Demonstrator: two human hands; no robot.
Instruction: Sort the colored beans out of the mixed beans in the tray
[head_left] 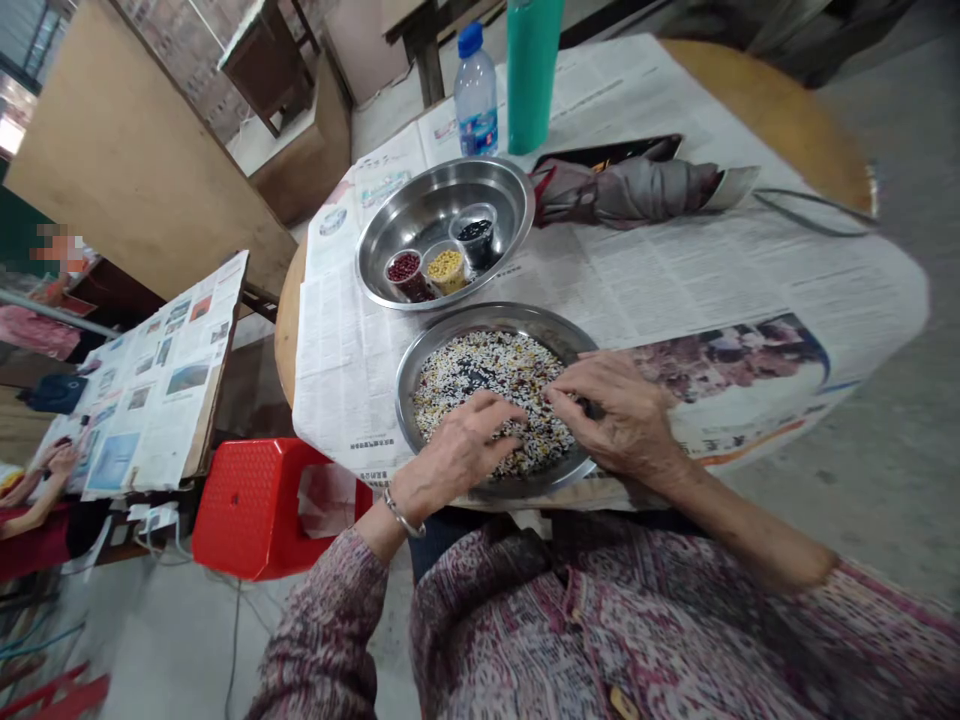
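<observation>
Two bare hands work over a steel basin of mixed grains and beans on a newspaper-covered table.
I see the near basin [517,318] by the table edge, probably for easy reach; its speckled mixture [487,360] is white grains with yellow, dark red and black beans. The left hand [466,440] curls loosely over it, a gap between thumb and forefinger, nothing visible held. The right hand [619,408] draws thumb and fingertips close at the basin's right side; whether they grip anything I cannot tell. Just beyond, a second basin [420,205] holds three clear plastic cups [450,284], one each of dark red beans [405,265], yellow beans [445,263] and black beans [474,231], perhaps standing there so spills stay contained. Newspaper [337,350] lies beneath both basins.
</observation>
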